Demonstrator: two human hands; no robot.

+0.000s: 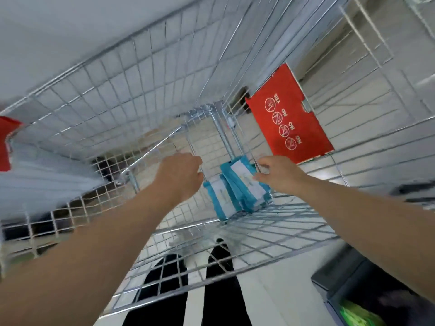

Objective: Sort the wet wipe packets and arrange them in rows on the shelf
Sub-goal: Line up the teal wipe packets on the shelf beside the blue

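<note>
Head view, looking down onto a wire shelf (pixel 277 231). Left: the left hand (pixel 181 177), back toward the camera, fingers curled under; blur hides what lies beneath them, so whether they hold anything cannot be told; the knuckles sit just beside the upper left corner of the stack. Centre: the wet wipe packets (pixel 237 187), teal with white labels, a small overlapping stack lying between the two hands, close to the shelf's corner post (pixel 221 135); the long axis runs from the far side toward the person, slanting slightly rightward at the near end; labels face up. Right: the right hand (pixel 279 176), thumb on the right edge of the top of the stack, fingers curled behind it, apparently pinching it; being in contact, this hand is judged the likelier to lead the next placement. Far right, behind the mesh: a red sign (pixel 289 118).
</note>
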